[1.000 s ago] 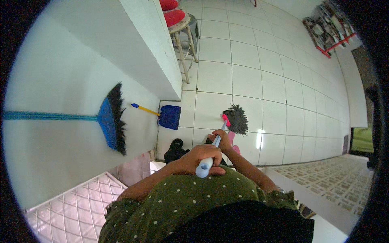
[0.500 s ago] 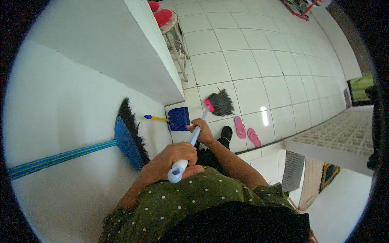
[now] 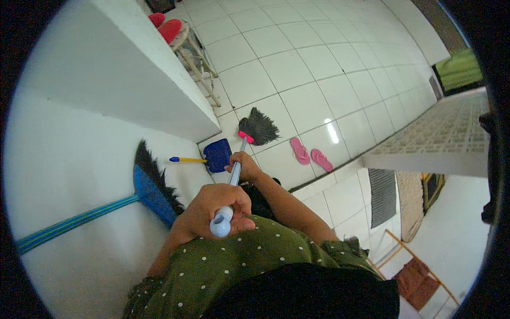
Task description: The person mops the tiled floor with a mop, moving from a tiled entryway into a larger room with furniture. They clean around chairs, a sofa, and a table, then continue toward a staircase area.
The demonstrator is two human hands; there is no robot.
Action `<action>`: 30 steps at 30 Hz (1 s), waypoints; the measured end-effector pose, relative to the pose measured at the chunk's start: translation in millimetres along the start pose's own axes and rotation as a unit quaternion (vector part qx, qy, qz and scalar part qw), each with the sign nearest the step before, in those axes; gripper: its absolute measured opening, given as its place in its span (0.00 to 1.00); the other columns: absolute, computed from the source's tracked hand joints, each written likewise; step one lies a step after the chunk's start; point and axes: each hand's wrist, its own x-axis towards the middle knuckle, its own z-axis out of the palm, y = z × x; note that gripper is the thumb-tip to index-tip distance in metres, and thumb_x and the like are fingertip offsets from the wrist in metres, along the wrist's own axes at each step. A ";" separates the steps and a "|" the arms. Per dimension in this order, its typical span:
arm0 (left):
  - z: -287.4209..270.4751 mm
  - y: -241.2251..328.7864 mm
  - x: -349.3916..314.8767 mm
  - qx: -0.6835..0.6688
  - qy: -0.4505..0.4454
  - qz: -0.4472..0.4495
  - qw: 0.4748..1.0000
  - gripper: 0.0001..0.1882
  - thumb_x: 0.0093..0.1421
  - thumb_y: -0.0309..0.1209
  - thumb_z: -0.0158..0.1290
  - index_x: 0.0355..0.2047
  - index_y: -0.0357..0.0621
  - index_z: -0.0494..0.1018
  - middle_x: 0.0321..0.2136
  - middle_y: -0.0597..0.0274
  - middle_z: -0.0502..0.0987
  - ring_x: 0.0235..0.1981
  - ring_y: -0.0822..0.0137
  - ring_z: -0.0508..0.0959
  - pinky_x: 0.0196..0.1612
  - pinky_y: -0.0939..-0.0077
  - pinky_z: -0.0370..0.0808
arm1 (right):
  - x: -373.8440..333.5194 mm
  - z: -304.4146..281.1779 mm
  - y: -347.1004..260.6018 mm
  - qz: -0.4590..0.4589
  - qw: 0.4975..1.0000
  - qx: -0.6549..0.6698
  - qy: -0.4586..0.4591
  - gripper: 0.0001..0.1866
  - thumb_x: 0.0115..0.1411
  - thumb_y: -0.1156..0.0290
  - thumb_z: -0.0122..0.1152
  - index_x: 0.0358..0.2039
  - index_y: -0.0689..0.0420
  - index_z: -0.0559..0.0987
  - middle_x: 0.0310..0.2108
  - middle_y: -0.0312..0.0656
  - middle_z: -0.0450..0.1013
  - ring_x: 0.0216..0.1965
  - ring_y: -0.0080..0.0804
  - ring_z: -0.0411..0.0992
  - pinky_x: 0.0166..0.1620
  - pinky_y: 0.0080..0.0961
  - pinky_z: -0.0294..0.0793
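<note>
Both my hands are closed round the pale blue handle of a mop [image 3: 235,171]. My left hand [image 3: 224,201] wraps it close to its rounded top end, just in front of my body. Farther down the stick is my right hand [image 3: 245,167]. The mop's grey stringy head [image 3: 259,126], joined by a pink socket [image 3: 245,137], lies spread on the white tiled floor. Left of it, by the wall corner, is a dark blue dustpan [image 3: 218,155] with a yellow handle. A blue broom [image 3: 154,191] with black bristles leans at the left, apart from my hands.
Pink flip-flops [image 3: 300,151] lie right of the mop head. A worn stool [image 3: 191,56] with red items stands behind the jutting white wall [image 3: 133,58]. At the right are a patterned low wall [image 3: 425,133], a grey mat [image 3: 382,196] and a wooden rack [image 3: 409,247].
The mop head has slid left across the floor, closer to the dustpan and farther from the flip-flops. My view has turned somewhat, bringing the wooden rack into sight. Both hands keep their hold.
</note>
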 end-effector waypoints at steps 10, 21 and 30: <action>42.6 10.0 12.6 -0.058 -0.082 0.046 0.994 0.13 0.55 0.36 0.65 0.29 0.43 0.74 0.25 0.62 0.75 0.24 0.65 0.76 0.30 0.69 0.72 | -116.7 -30.8 42.1 0.041 0.993 -0.075 -0.079 0.13 0.44 0.63 0.68 0.28 0.54 0.78 0.29 0.49 0.75 0.37 0.54 0.73 0.40 0.45 0.72; 98.0 20.6 -29.0 -0.137 0.086 -0.082 0.984 0.10 0.59 0.29 0.61 0.32 0.45 0.69 0.28 0.65 0.72 0.32 0.68 0.74 0.55 0.61 0.71 | -167.7 -52.9 12.6 0.049 0.994 -0.018 -0.096 0.16 0.50 0.63 0.70 0.19 0.58 0.72 0.21 0.49 0.71 0.29 0.52 0.72 0.33 0.44 0.68; 47.3 -13.7 -48.5 -0.222 0.111 -0.115 0.962 0.15 0.60 0.29 0.60 0.27 0.47 0.62 0.30 0.64 0.70 0.34 0.70 0.73 0.44 0.71 0.71 | -114.0 -33.4 14.5 0.151 0.959 0.002 -0.241 0.16 0.43 0.65 0.71 0.32 0.57 0.79 0.35 0.52 0.77 0.39 0.56 0.76 0.44 0.46 0.75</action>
